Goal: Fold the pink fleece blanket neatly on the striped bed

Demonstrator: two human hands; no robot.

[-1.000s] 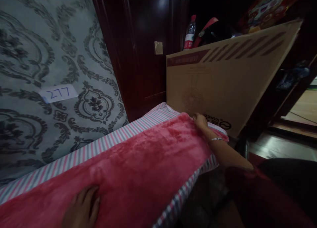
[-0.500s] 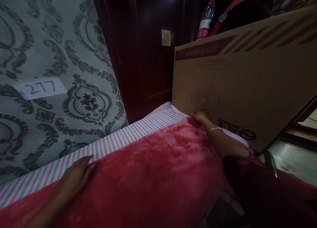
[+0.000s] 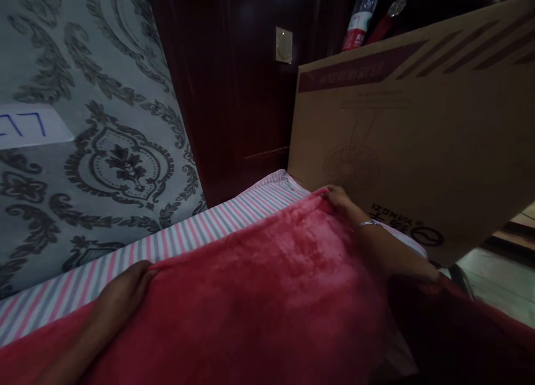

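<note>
One red blanket partly covers striped fabric beside patterned wallpaper

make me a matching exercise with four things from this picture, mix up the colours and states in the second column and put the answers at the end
Column one
1. blanket
2. cloth
3. box
4. bottle

Column two
A. brown, with dark printing
B. see-through above, red and white lower down
C. red, with its edge held by the left hand and the right hand
D. striped in pink, grey and white

Right pairs: 1-C, 2-D, 3-A, 4-B
</note>
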